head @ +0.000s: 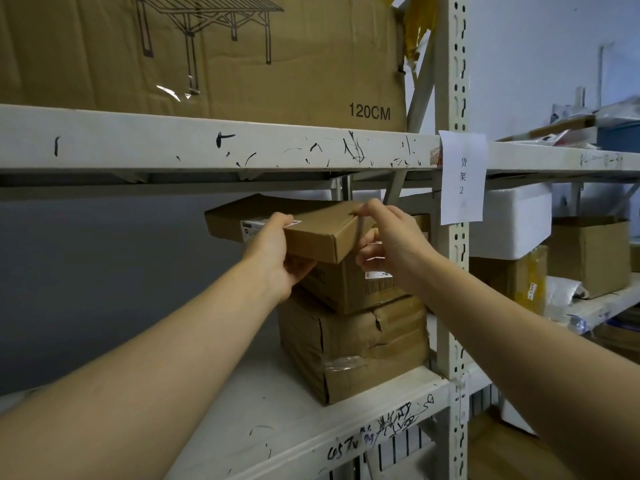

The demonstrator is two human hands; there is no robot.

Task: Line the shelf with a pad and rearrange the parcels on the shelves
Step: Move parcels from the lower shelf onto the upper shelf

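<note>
White metal shelf board (pixel 277 410) nearest, under both forearms, scrawled with black marker. Farther in, left hand (pixel 277 258) gripping the near left edge of flat brown cardboard parcel (pixel 311 233), thumb on top, fingers beneath; right hand (pixel 391 244) pinching its right corner. Hands apart, both clamped on that parcel, topmost on a stack. Directly below the hands, labelled brown cardboard box (pixel 353 289) on dented taped brown carton (pixel 356 348). Right of the right hand, white perforated upright post (pixel 457 306) with white paper sign (pixel 462 178). Above the hands, large brown carton printed 120CM (pixel 242 64).
</note>
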